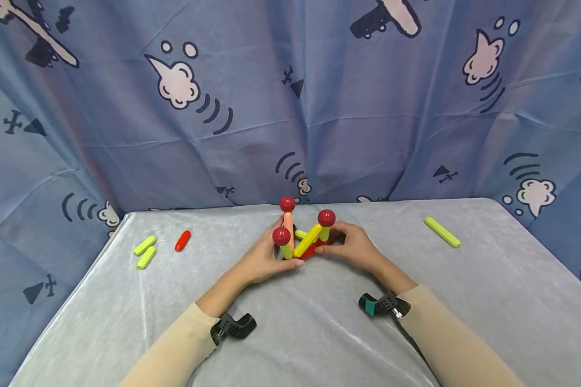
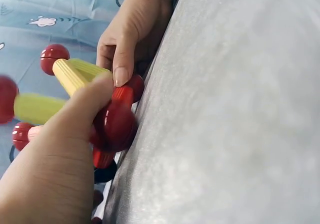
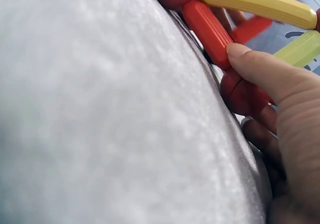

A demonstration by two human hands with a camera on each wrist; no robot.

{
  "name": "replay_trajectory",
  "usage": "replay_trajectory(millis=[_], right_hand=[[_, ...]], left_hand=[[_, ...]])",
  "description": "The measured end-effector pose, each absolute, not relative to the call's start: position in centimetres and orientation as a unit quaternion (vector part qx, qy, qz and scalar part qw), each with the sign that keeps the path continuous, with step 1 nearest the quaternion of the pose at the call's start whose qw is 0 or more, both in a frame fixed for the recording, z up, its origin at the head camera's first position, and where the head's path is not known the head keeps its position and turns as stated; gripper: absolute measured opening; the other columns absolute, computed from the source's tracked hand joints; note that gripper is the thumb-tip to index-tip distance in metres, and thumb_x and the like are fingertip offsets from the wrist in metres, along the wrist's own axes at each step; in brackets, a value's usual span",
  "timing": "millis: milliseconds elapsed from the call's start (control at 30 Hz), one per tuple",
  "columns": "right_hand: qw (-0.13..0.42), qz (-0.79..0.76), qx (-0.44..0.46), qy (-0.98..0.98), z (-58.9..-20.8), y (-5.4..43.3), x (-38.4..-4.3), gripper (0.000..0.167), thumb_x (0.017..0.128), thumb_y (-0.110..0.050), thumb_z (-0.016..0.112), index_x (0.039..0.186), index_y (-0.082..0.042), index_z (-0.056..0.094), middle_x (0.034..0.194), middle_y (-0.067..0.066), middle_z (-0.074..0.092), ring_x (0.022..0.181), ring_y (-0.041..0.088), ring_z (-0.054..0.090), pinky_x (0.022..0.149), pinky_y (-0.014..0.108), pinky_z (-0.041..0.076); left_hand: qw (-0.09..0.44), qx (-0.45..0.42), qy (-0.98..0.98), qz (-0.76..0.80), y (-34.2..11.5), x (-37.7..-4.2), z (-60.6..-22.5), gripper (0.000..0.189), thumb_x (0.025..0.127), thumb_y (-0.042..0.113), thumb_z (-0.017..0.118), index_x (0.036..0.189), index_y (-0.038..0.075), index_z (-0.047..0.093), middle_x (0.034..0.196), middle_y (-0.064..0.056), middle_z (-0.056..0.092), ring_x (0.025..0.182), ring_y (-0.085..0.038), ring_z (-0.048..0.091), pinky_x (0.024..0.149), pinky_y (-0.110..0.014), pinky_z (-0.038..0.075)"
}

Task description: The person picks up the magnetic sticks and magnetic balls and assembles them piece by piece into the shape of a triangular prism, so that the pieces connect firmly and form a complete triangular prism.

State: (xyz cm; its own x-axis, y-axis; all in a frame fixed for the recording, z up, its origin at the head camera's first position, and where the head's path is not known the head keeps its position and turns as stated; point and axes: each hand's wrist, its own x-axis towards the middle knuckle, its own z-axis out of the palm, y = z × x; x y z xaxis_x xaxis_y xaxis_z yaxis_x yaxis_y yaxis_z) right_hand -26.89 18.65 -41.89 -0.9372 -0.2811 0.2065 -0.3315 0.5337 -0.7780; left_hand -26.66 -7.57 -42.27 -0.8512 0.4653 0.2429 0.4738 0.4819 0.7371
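Observation:
A small structure [image 1: 304, 236] of rods and red balls stands at the middle of the grey table [image 1: 319, 333]. It has a red ball [image 1: 287, 203] on a pink upright, two more red balls on lime uprights, a slanted yellow rod [image 1: 307, 240] and red base rods [image 3: 207, 28]. My left hand [image 1: 290, 258] grips its near left corner, thumb [image 2: 85, 108] pressed on a base red ball [image 2: 117, 126]. My right hand [image 1: 330, 244] holds the right corner, thumb [image 3: 260, 68] on another base red ball [image 3: 242, 96].
Two short lime sticks [image 1: 145, 251] and a red-orange stick [image 1: 182, 240] lie at the table's left. A long lime stick [image 1: 442, 231] lies at the far right. A blue printed curtain [image 1: 290, 107] hangs close behind the table.

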Motion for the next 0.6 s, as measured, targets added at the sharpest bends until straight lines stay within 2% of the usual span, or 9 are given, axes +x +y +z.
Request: replay_trajectory(millis=[67,133,233,333,433,500,600], right_hand=[[0.031,0.439,0.178,-0.880,-41.9,18.6,-26.8,0.042,0.075,-0.032,0.091,0.106,-0.013,0.071,0.093,0.004,0.070,0.084,0.018,0.060,0.076,0.026,0.051],[0.022,0.434,0.186,-0.881,-41.8,18.6,-26.7,0.044,0.074,-0.033,0.092,0.108,-0.014,0.072,0.095,0.002,0.072,0.086,0.017,0.061,0.078,0.027,0.052],[-0.009,0.428,0.226,-0.875,-41.7,18.8,-26.7,0.047,0.073,-0.029,0.092,0.113,-0.013,0.074,0.102,0.000,0.076,0.095,0.016,0.066,0.089,0.032,0.055],[-0.053,0.427,0.271,-0.861,-41.5,19.0,-26.7,0.049,0.076,-0.024,0.090,0.122,-0.012,0.074,0.115,0.002,0.076,0.108,0.018,0.067,0.103,0.042,0.051],[-0.078,0.427,0.291,-0.853,-41.4,19.1,-26.7,0.048,0.082,-0.022,0.085,0.127,-0.011,0.071,0.123,0.004,0.074,0.116,0.020,0.065,0.107,0.045,0.048],[-0.082,0.433,0.287,-0.851,-41.2,19.3,-26.9,0.045,0.085,-0.021,0.082,0.128,-0.011,0.071,0.121,0.005,0.075,0.115,0.020,0.066,0.105,0.040,0.050],[-0.060,0.443,0.261,-0.856,-40.7,20.3,-27.2,0.039,0.089,-0.019,0.078,0.125,-0.007,0.071,0.118,0.009,0.075,0.109,0.020,0.070,0.096,0.029,0.055]], left_hand=[[0.028,-0.236,-0.868,-0.436,-7.6,-26.8,-42.4,0.096,0.079,0.040,0.086,0.157,0.013,0.036,0.155,-0.007,0.046,0.140,-0.023,0.048,0.119,-0.049,0.039],[0.059,-0.198,-0.875,-0.437,-7.6,-26.9,-42.5,0.077,0.080,0.036,0.086,0.143,0.007,0.053,0.139,-0.011,0.058,0.127,-0.025,0.057,0.110,-0.048,0.047],[0.100,-0.155,-0.876,-0.446,-7.8,-27.2,-42.6,0.052,0.083,0.028,0.084,0.126,0.004,0.065,0.121,-0.014,0.067,0.112,-0.028,0.064,0.100,-0.046,0.052],[0.113,-0.134,-0.869,-0.462,-8.0,-27.4,-42.6,0.046,0.088,0.020,0.080,0.128,0.003,0.066,0.122,-0.015,0.070,0.114,-0.029,0.066,0.102,-0.046,0.052],[0.102,-0.120,-0.866,-0.474,-8.2,-27.5,-42.6,0.047,0.091,0.015,0.074,0.135,0.005,0.062,0.129,-0.014,0.069,0.122,-0.029,0.064,0.108,-0.046,0.050],[0.094,-0.119,-0.867,-0.474,-8.2,-27.5,-42.6,0.047,0.092,0.012,0.072,0.137,0.005,0.060,0.131,-0.014,0.069,0.125,-0.030,0.063,0.111,-0.047,0.048],[0.086,-0.117,-0.870,-0.471,-8.2,-27.3,-42.6,0.045,0.092,0.011,0.072,0.135,0.006,0.061,0.127,-0.014,0.070,0.124,-0.031,0.063,0.111,-0.047,0.047]])
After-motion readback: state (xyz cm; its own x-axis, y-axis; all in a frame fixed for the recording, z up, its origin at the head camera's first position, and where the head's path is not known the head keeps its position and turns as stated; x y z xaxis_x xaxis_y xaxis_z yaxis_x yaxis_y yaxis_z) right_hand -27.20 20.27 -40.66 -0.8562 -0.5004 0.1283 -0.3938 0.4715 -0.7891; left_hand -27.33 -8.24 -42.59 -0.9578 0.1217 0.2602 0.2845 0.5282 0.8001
